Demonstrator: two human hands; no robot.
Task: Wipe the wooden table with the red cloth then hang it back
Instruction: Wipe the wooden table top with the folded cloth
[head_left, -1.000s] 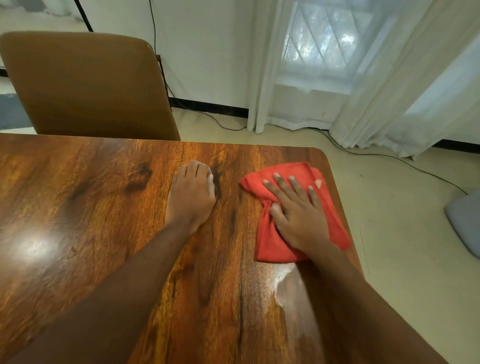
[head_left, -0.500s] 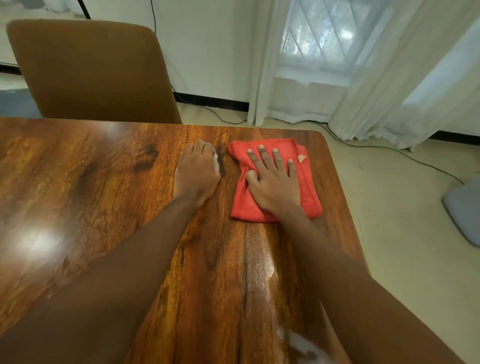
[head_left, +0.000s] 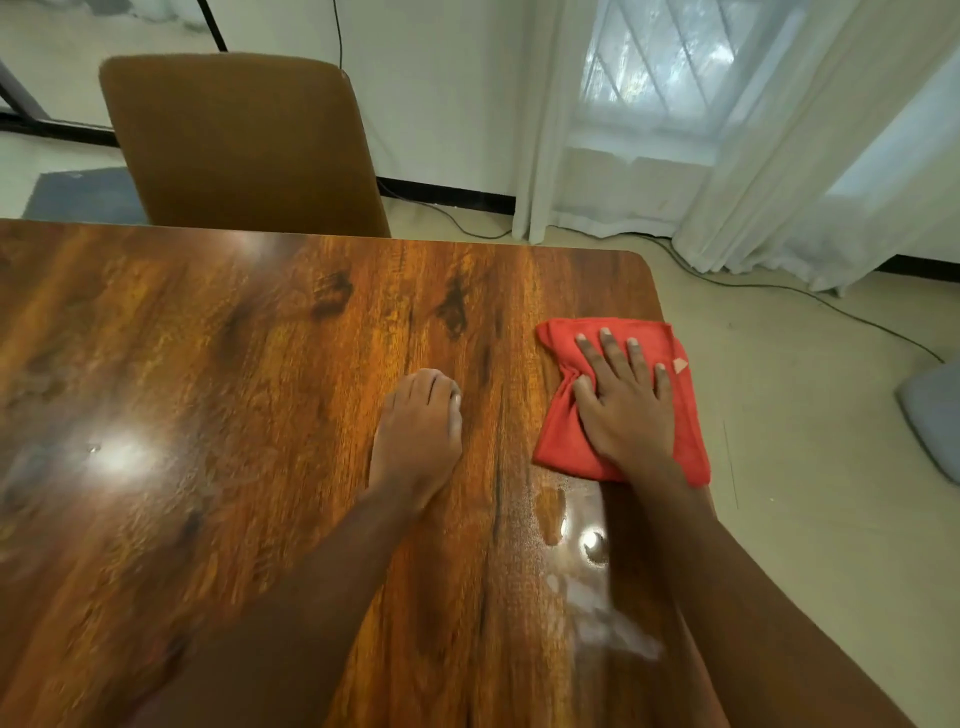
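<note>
Cloth of red microfibre lies flat on the wooden table, out at about 2 o'clock from the middle of the view, close to the table's right edge and just short of its rounded far corner. It is bunched into pleats along its left side, and a small pale tag shows at its right edge.

The right hand lies palm down on top of the red cloth. Its fingers are straight and spread, pointing toward 12 o'clock, and press the fabric against the wood; nothing is curled round the cloth.

The left hand rests on bare wood near the centre of the view, at 9 o'clock from the cloth and apart from it. Its palm is down, its fingers lie together and bend loosely at the tips, and it holds nothing.

A wet, glossy smear sits on the tabletop at 6 o'clock from the cloth, between the two forearms. A bright reflection lies on the wood at 9 o'clock.

Beyond the table's far edge, at 11 o'clock, stands a brown upholstered chair with its back toward the camera. White sheer curtains hang over a window at 1 o'clock. A dark cable trails across the pale floor below them. A grey cushion lies on the floor at 3 o'clock, partly cut off by the view's edge.
</note>
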